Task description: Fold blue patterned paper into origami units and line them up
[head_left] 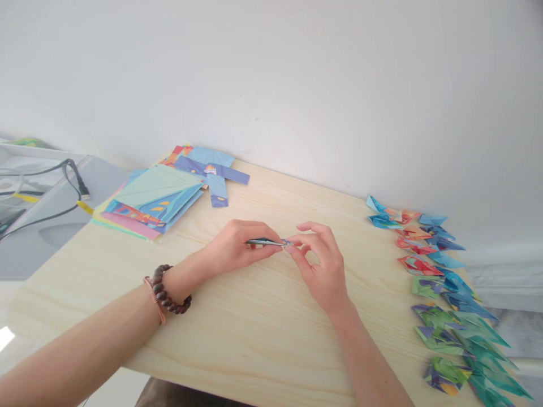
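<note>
Between my hands, over the middle of the table, is a small folded piece of paper seen almost edge-on. My left hand is closed round its left part, thumb below and fingers above. At its right end my right hand pinches the tip between thumb and forefinger, with the other fingers bent and raised. Much of the paper is hidden by my left fingers, so its full folded shape does not show. A beaded bracelet is on my left wrist.
On the left of the wooden table lies a stack of coloured paper sheets, with folded blue strips beside it. Rows of folded paper pieces line the right edge. Cables lie beyond the left edge; a wall stands behind.
</note>
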`<action>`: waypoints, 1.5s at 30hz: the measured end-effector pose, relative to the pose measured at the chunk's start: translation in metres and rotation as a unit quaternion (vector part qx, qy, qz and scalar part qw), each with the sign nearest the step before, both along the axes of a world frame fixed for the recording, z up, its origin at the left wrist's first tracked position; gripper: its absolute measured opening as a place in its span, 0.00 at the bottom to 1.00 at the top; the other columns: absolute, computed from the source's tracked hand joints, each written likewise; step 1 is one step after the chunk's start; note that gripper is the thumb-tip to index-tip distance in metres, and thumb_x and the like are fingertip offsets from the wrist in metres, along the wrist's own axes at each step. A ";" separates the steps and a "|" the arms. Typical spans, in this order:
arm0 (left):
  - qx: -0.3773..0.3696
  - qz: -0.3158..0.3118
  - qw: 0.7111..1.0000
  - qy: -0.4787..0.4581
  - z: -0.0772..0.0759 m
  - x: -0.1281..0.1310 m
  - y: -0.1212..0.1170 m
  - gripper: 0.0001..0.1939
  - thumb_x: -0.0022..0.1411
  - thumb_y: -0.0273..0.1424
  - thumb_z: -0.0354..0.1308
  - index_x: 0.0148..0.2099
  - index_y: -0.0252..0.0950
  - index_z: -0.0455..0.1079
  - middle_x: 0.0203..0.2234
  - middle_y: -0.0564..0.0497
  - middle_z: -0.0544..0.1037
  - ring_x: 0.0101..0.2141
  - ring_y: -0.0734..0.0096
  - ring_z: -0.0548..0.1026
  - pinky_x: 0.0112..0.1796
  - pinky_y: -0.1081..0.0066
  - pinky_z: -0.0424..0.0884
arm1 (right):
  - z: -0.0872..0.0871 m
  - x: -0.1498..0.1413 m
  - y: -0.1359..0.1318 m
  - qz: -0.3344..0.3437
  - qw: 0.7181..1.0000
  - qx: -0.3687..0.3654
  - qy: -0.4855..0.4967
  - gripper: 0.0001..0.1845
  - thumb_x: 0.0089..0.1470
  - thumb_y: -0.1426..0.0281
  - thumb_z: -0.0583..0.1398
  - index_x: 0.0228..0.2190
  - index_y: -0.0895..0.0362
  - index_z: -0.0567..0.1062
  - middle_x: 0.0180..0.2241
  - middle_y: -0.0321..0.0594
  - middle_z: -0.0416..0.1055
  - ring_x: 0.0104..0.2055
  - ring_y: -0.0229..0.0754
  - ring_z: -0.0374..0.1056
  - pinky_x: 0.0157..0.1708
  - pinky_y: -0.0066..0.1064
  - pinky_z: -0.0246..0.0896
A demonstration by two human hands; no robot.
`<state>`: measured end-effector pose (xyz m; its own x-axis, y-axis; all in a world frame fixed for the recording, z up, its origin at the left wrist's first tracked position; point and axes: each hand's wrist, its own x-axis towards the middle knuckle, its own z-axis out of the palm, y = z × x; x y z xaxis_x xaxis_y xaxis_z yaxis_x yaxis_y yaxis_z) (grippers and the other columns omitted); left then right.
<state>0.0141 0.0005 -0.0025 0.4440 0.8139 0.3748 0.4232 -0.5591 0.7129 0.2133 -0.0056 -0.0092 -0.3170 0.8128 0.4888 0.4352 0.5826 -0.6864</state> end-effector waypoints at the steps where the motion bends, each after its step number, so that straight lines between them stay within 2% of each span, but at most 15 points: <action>1: -0.001 0.000 1.000 -0.006 0.000 0.000 0.000 0.08 0.60 0.31 0.56 0.39 0.34 0.73 0.32 0.50 0.78 0.32 0.76 0.74 0.33 0.79 0.68 | 0.000 -0.001 0.000 -0.002 1.000 -0.003 0.009 0.05 0.55 0.73 0.57 0.35 0.55 0.72 0.45 0.42 0.63 0.36 0.35 0.67 0.32 0.31 0.68; 5: -0.037 0.022 0.999 -0.021 -0.002 0.001 -0.002 0.10 0.60 0.32 0.56 0.42 0.34 0.72 0.35 0.50 0.78 0.34 0.75 0.75 0.35 0.79 0.70 | 0.003 -0.002 -0.001 -0.008 1.000 0.006 0.006 0.03 0.55 0.74 0.57 0.34 0.56 0.71 0.45 0.43 0.63 0.40 0.38 0.67 0.33 0.30 0.68; 9: -0.109 0.048 0.993 -0.021 -0.002 0.001 -0.003 0.17 0.57 0.36 0.58 0.48 0.35 0.70 0.38 0.50 0.78 0.36 0.72 0.76 0.33 0.79 0.71 | 0.003 -0.001 -0.002 0.007 0.999 0.017 -0.027 0.05 0.56 0.75 0.55 0.35 0.57 0.70 0.45 0.43 0.62 0.42 0.38 0.66 0.39 0.33 0.67; 13: -0.154 0.046 0.987 0.003 -0.001 0.001 -0.002 0.14 0.58 0.38 0.56 0.43 0.36 0.75 0.33 0.51 0.79 0.30 0.72 0.76 0.32 0.77 0.69 | 0.001 0.001 -0.002 0.019 0.999 0.008 -0.045 0.05 0.57 0.76 0.54 0.36 0.57 0.69 0.45 0.43 0.61 0.40 0.36 0.66 0.38 0.32 0.66; 18: -0.142 0.022 0.989 -0.028 -0.001 0.002 -0.001 0.12 0.59 0.36 0.56 0.40 0.34 0.76 0.31 0.52 0.79 0.29 0.74 0.74 0.31 0.78 0.67 | 0.001 -0.002 -0.003 0.009 1.000 -0.010 -0.017 0.04 0.56 0.75 0.55 0.35 0.57 0.68 0.45 0.43 0.60 0.41 0.36 0.65 0.38 0.30 0.67; 23: -0.129 0.032 0.990 -0.035 -0.002 0.003 -0.001 0.12 0.58 0.35 0.57 0.41 0.34 0.76 0.32 0.50 0.79 0.30 0.72 0.75 0.31 0.77 0.68 | 0.001 -0.005 -0.004 -0.012 0.998 -0.056 0.039 0.10 0.55 0.74 0.57 0.41 0.57 0.67 0.41 0.40 0.65 0.34 0.33 0.67 0.35 0.29 0.67; 26: -0.144 0.040 0.988 -0.029 0.001 0.004 -0.002 0.13 0.58 0.36 0.58 0.41 0.35 0.76 0.32 0.50 0.79 0.29 0.72 0.76 0.28 0.78 0.67 | 0.002 -0.005 -0.004 -0.009 0.997 -0.075 0.021 0.07 0.56 0.73 0.57 0.38 0.57 0.69 0.36 0.37 0.70 0.35 0.33 0.68 0.37 0.29 0.66; 28: -0.179 0.039 0.983 -0.026 0.004 0.004 -0.003 0.14 0.58 0.37 0.57 0.42 0.35 0.75 0.29 0.50 0.79 0.28 0.72 0.76 0.24 0.79 0.66 | 0.003 -0.005 -0.004 -0.014 0.998 -0.058 0.017 0.05 0.56 0.73 0.57 0.36 0.57 0.70 0.35 0.37 0.71 0.35 0.34 0.68 0.37 0.28 0.66; 30: -0.233 0.015 0.971 -0.049 0.007 0.004 -0.004 0.15 0.60 0.38 0.56 0.43 0.34 0.74 0.27 0.50 0.79 0.27 0.72 0.77 0.24 0.79 0.68 | 0.003 -0.004 -0.004 -0.017 1.000 -0.020 0.007 0.04 0.55 0.74 0.57 0.35 0.56 0.71 0.34 0.37 0.72 0.35 0.34 0.68 0.35 0.27 0.65; 34: -0.340 -0.071 0.926 -0.146 0.009 0.000 -0.003 0.15 0.61 0.37 0.55 0.40 0.30 0.75 0.32 0.46 0.79 0.31 0.68 0.78 0.33 0.73 0.75 | 0.002 0.000 -0.004 -0.014 0.996 0.086 -0.030 0.08 0.52 0.77 0.60 0.36 0.56 0.72 0.32 0.36 0.74 0.32 0.33 0.69 0.34 0.26 0.65; 37: -0.399 -0.095 0.894 -0.180 0.009 -0.002 -0.001 0.14 0.61 0.36 0.55 0.36 0.29 0.75 0.32 0.44 0.79 0.33 0.66 0.78 0.35 0.72 0.75 | 0.001 0.003 -0.003 0.015 0.990 0.136 -0.043 0.12 0.51 0.79 0.61 0.38 0.55 0.72 0.34 0.37 0.75 0.35 0.35 0.69 0.36 0.28 0.65; 42: -0.462 -0.109 0.850 -0.231 0.007 -0.001 0.000 0.11 0.60 0.34 0.57 0.39 0.30 0.72 0.31 0.45 0.79 0.32 0.66 0.78 0.34 0.70 0.76 | 0.002 0.006 -0.001 0.053 0.985 0.155 -0.052 0.15 0.49 0.81 0.61 0.39 0.56 0.73 0.35 0.40 0.74 0.36 0.37 0.68 0.35 0.30 0.66; 45: -0.456 -0.094 0.848 -0.251 0.005 0.001 -0.001 0.10 0.60 0.32 0.58 0.40 0.30 0.70 0.32 0.45 0.79 0.31 0.67 0.78 0.34 0.70 0.76 | 0.005 0.005 -0.001 0.070 0.989 0.127 -0.037 0.14 0.49 0.80 0.61 0.39 0.57 0.74 0.36 0.41 0.73 0.37 0.37 0.68 0.36 0.30 0.65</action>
<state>0.0149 -0.0004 0.0022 0.5689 0.7993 -0.1934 -0.0976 0.2991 0.9492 0.2184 -0.0069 -0.0043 -0.4604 0.6126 0.6425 0.3819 0.7900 -0.4797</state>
